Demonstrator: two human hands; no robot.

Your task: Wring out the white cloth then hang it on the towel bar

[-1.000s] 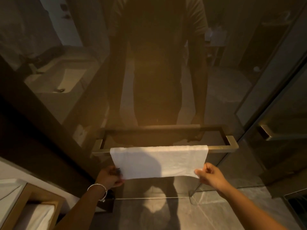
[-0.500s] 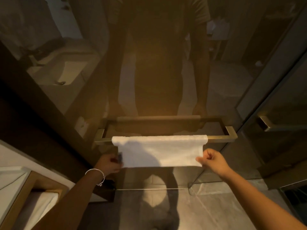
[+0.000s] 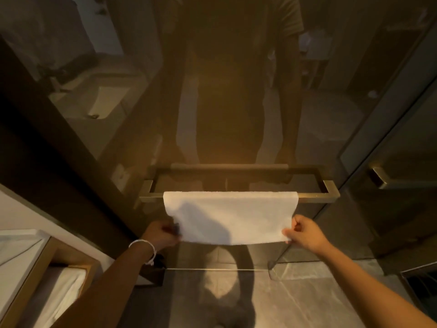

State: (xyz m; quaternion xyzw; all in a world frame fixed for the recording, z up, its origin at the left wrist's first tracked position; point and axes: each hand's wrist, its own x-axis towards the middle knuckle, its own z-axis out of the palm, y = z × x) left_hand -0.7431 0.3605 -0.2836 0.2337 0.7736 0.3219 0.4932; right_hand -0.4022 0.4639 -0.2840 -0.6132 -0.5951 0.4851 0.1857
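Both hands are pinching the bottom corners of the white cloth (image 3: 230, 217), left hand (image 3: 162, 234) and right hand (image 3: 303, 233) with fingers closed on it, and it's already draped over the towel bar (image 3: 316, 199), so basically just letting go is left.

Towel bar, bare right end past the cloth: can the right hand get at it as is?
Probably yes. The right hand pinches the white cloth's lower right corner just below the towel bar's bare end, with nothing between them. It would have to drop that corner first.
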